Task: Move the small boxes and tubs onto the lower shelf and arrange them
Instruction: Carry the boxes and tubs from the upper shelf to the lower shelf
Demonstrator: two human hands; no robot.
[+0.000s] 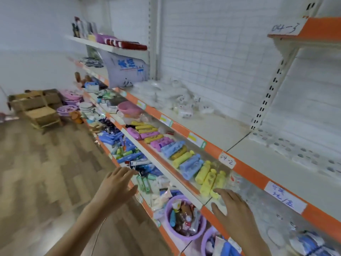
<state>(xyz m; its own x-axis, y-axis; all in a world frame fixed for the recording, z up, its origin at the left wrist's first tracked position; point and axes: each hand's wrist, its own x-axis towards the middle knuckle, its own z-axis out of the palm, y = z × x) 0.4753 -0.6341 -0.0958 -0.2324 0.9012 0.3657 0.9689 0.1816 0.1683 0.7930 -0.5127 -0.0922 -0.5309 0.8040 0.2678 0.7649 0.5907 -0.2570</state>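
Nearest to the camera, both hands are stretched forward with the fingers spread and nothing in them. The left hand hovers over the front edge of the lower shelf, its fingertips close to a heap of small tubes and packets. The right hand is held flat above the middle shelf, just beside the yellow bottles; I cannot tell if it touches them.

Between the two hands, on the lower shelf, stands a purple tub full of mixed small packets. A second purple tub is just beside it to the right, partly cut by the picture edge.

A little further, the middle shelf carries a row of lying bottles: yellow, then blue bottles, then pink and yellow flat cases. Behind them there is a pink bowl. The lower shelf at this depth holds blue tubes, in disorder.

The upper shelf, with an orange front strip and paper labels, holds white plastic-wrapped goods near the white wall panel, and a row of white items at the right.

Far away, at the end of the aisle, cardboard boxes stand on the wooden floor, with purple basins near them. High on the wall, another shelf bears dark bottles and red boxes. The picture is blurred, so small details are not readable.
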